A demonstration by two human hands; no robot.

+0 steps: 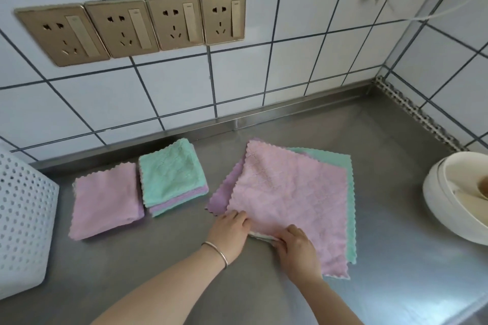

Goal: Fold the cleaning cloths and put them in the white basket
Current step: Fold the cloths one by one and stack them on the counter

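Observation:
A pink cleaning cloth (pixel 287 192) lies spread flat on top of a purple cloth (pixel 224 195) and a mint cloth (pixel 348 192) on the steel counter. My left hand (pixel 229 232) and my right hand (pixel 295 248) both pinch the pink cloth's near edge, lifting a bit of it. Left of them sits a folded stack with a mint cloth on top (pixel 171 177), and beside that a folded pink cloth (pixel 105 200). The white perforated basket (pixel 23 221) stands at the far left edge.
A white bowl-like container (pixel 449 200) holding utensils sits at the right edge. Several wall sockets (pixel 132 26) are set in the tiled wall behind. The counter (pixel 383 258) meets tiled walls at the back and right, forming a corner.

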